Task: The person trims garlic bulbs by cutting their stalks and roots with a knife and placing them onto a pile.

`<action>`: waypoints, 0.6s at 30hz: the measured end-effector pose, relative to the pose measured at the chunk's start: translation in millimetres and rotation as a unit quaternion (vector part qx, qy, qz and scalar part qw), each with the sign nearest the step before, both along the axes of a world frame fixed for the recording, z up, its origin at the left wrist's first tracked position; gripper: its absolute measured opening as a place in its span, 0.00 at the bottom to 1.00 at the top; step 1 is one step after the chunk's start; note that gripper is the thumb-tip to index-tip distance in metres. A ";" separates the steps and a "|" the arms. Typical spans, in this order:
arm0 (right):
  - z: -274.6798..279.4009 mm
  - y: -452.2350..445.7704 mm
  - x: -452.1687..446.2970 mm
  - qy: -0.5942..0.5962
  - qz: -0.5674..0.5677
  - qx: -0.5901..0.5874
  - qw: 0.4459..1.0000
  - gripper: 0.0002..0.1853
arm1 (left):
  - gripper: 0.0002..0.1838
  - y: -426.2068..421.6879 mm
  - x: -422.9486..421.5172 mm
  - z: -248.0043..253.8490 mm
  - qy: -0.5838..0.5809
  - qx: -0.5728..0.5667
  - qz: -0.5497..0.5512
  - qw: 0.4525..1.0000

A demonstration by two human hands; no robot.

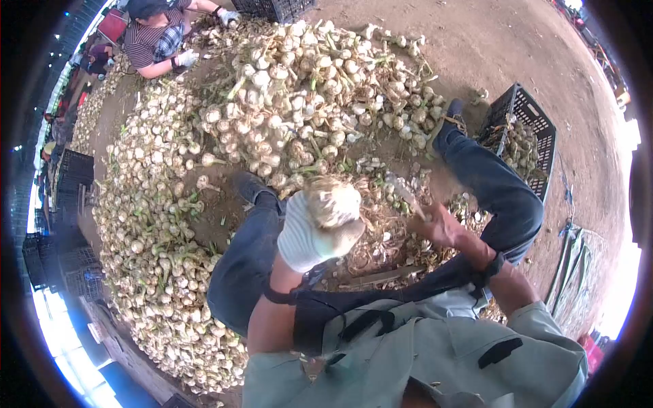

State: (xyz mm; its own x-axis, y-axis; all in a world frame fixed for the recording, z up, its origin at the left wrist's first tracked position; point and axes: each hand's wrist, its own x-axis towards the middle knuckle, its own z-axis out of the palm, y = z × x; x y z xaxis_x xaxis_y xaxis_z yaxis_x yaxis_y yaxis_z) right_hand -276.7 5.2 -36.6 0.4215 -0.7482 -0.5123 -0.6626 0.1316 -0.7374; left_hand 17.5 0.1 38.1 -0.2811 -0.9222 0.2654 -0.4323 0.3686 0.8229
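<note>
My left hand point(306, 238), in a white knitted glove, is raised in front of my lap. Its fingers are closed round a garlic bulb point(333, 202), pale with a brownish rooty face turned up. Lower and to the right, my bare right hand point(441, 227) is wrapped round a slim knife point(407, 193) that points up and left, away from me. Motion smears the blade. The knife is apart from the bulb. Beneath both hands, garlic trimmings point(381, 238) and dry stalks cover the ground between my legs.
A large garlic pile point(299, 88) spreads ahead and down my left side. A black plastic crate point(520, 129), partly filled, stands beyond my right leg. Another person point(160, 34) in gloves sits at the far left near a second crate point(272, 8). Green sheeting point(571, 279) lies right.
</note>
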 end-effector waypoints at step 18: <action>29.6 9.5 56.6 -0.199 -0.142 0.020 0.970 0.22 | 0.15 -3.5 -27.4 -32.0 0.369 0.197 0.038 0.908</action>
